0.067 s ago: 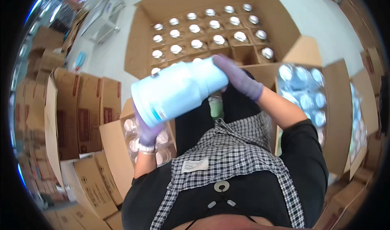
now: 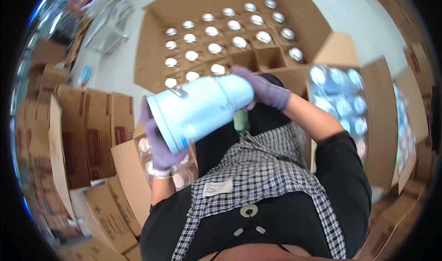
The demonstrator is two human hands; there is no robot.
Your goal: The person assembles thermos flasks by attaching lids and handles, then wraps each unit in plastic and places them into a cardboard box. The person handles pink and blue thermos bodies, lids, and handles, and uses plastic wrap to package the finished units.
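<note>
A large light blue vacuum flask [image 2: 198, 109] lies on its side, slanted, in front of my torso. My left hand [image 2: 161, 143], in a purple glove, wraps round its wide end. My right hand [image 2: 264, 89], also gloved, closes over the narrower end at the upper right. A small metal fitting [image 2: 178, 91] sits on the flask's upper side, and a small darker blue mark shows near the wide end. Just beyond the flask stands an open carton [image 2: 317, 35] with cardboard dividers. It holds several rows of silver-capped items [image 2: 239, 42]; some cells near my right hand hold none.
On my right an open box [image 2: 380, 118] contains blue, plastic-wrapped round pieces [image 2: 343, 106]. To my left, another box [image 2: 129, 169] holds pale round pieces [image 2: 183, 178]. Stacked brown cartons [image 2: 99, 136] stand farther left. A white cart [image 2: 108, 33] is at the far left.
The flask has turned a little, so its metal fitting shows more. My left hand's grip now reaches higher round the wide end. The whole view has shifted slightly.
</note>
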